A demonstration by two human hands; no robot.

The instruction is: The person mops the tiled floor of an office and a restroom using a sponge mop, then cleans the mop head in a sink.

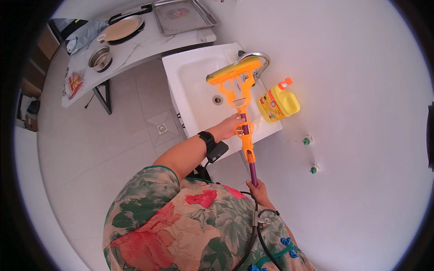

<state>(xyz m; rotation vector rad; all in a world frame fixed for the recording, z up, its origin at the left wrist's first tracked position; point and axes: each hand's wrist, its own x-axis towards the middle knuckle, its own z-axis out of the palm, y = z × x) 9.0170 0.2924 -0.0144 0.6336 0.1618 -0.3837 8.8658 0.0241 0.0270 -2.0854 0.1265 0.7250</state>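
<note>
A sponge mop (pixel 242 101) with an orange head, a yellow sponge (pixel 233 71) and a purple pole extends over the white sink (pixel 190 86). My left hand (pixel 228 127) is wrapped round the pole below the head, beside the orange pull lever (pixel 247 144). Farther down, close to my body, my right hand (pixel 259 191) is closed on the pole. The sponge lies across the chrome faucet's (pixel 266 61) front, hiding part of it. Whether it touches the faucet or basin, I cannot tell.
A yellow jug (pixel 279 103) with a red cap stands on the sink's right rim. Two green-capped wall outlets (pixel 308 140) are below it. On the marble-patterned table (pixel 131 53) sit a metal tray (pixel 183 17), a round board (pixel 122 29) and bowls (pixel 100 58). A floor drain (pixel 162 128) lies left.
</note>
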